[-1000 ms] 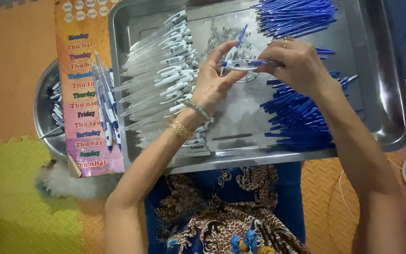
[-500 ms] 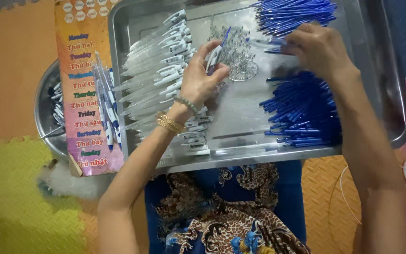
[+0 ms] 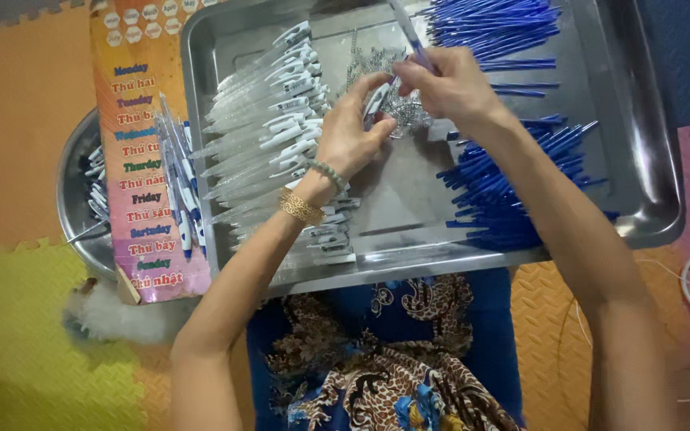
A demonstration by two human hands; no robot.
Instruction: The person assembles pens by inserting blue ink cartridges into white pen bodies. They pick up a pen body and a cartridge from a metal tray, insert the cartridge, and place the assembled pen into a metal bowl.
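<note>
Both hands pinch: left hand (image 3: 349, 132) a white pen barrel (image 3: 377, 100), right hand (image 3: 449, 84) a blue refill (image 3: 409, 36) (light, stiff, likely slippery; best gripped mid-shaft).

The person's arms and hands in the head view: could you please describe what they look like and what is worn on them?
Both arms are bare to above the elbow; no sleeves show. The left hand has two bracelets at its wrist: a pale green bead bracelet and, below it, a gold-coloured band. The right hand and its wrist show no jewellery that I can make out.
</note>
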